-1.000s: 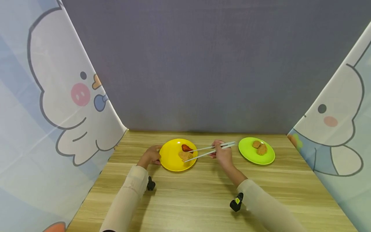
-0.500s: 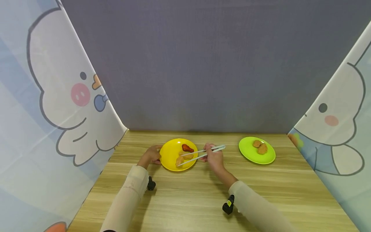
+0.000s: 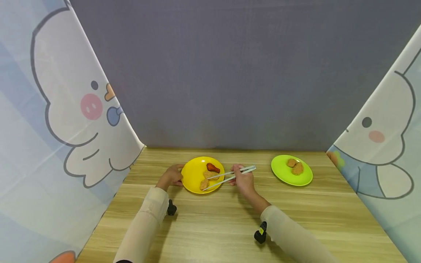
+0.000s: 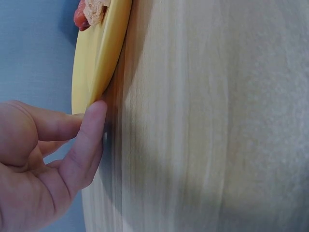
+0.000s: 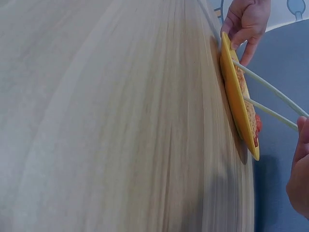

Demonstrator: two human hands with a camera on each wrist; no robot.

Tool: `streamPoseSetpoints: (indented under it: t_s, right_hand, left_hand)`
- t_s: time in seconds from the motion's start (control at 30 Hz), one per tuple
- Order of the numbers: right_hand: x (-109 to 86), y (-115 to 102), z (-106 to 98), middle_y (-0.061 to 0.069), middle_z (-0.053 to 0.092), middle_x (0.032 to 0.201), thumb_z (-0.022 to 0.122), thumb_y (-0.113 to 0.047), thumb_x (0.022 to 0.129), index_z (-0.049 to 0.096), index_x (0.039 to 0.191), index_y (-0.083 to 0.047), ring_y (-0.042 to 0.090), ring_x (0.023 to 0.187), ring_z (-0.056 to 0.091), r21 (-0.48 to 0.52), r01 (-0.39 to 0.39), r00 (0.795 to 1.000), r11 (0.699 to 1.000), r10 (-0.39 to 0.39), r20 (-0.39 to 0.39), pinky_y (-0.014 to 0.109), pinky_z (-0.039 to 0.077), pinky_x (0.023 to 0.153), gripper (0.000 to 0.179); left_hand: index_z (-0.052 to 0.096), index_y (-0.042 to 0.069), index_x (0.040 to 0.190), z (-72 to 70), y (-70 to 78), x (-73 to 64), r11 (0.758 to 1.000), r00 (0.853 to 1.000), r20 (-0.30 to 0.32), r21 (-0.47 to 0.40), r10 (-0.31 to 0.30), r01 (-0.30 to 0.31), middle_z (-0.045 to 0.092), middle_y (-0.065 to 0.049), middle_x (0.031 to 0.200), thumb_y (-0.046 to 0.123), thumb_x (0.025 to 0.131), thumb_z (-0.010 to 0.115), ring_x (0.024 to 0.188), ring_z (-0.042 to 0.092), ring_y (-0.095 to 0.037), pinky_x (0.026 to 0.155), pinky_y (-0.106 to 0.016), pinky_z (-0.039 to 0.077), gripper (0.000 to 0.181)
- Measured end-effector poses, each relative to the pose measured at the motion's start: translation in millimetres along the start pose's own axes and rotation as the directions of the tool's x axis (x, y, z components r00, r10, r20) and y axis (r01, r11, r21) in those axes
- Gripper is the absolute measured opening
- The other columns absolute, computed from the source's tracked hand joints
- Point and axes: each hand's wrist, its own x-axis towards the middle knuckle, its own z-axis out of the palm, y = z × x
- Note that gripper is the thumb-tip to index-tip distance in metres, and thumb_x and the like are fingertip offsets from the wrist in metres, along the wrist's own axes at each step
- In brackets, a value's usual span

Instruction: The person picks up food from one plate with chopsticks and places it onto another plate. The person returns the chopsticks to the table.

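Observation:
The left hand (image 3: pixel 172 175) pinches the left rim of a yellow plate (image 3: pixel 190 177) between thumb and fingers, as the left wrist view shows. On that plate lie a reddish-brown chicken drumstick (image 3: pixel 213 168), a fried chicken piece (image 3: pixel 210 174) below it, and a smaller fried chicken piece (image 3: pixel 204 184) nearest the person. From the right, the right hand (image 3: pixel 244 179) holds a pair of pale chopsticks (image 3: pixel 227 180), their tips spread apart over the plate at the two fried pieces. Whether the tips touch the food cannot be told. In the right wrist view, the chopsticks (image 5: pixel 273 88) reach the plate's food.
A green plate (image 3: pixel 281 175) with two fried chicken pieces (image 3: pixel 297 168) stands to the right on the wooden table (image 3: pixel 210 226). A grey panel (image 3: pixel 230 80) rises behind the table, and cartoon-printed sheets (image 3: pixel 75 120) stand at both sides.
The right hand and chopsticks have moved left across the yellow plate. The smaller fried piece now shows apart from the other one, at the plate's near side. The left hand stays put.

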Motion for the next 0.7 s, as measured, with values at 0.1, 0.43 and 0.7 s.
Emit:
streamPoseSetpoints:
  t_s: [0.1,0.43,0.7]
  right_hand:
    - [5.7,10,-1,0.012,0.066,0.078,0.054,-0.029,0.097,0.065,0.1,0.008,0.024,0.053,0.068,0.012,-0.005,1.0,1.0,0.005,-0.009,0.035,0.057,0.044,0.039]
    - [7.8,4,-10,0.028,0.062,0.093,0.052,-0.037,0.097,0.062,0.099,0.008,0.022,0.052,0.068,0.032,0.054,0.998,0.998,-0.054,-0.019,0.032,0.055,0.041,0.046]
    - [18.0,-8,-29,0.021,0.064,0.092,0.052,-0.034,0.097,0.062,0.101,0.008,0.019,0.053,0.068,0.055,0.054,0.998,0.997,-0.052,-0.043,0.026,0.053,0.04,0.043]
  left_hand:
    - [0.042,0.017,0.146,-0.1,-0.3,0.4,1.0,1.0,-0.001,-0.009,0.006,-0.006,0.061,-0.017,0.101,-0.013,0.08,0.05,0.065,0.063,-0.017,0.059,-0.031,0.061,0.072]
    - [0.042,0.018,0.145,1.9,-1.2,-0.2,1.0,1.0,-0.014,0.013,0.007,-0.007,0.06,-0.016,0.095,-0.012,0.08,0.049,0.058,0.059,-0.014,0.057,-0.031,0.061,0.072]
    - [0.042,0.018,0.145,1.4,-0.2,-1.1,1.0,1.0,-0.013,0.017,0.005,-0.005,0.059,-0.016,0.097,-0.013,0.08,0.05,0.058,0.059,-0.014,0.057,-0.03,0.061,0.072]
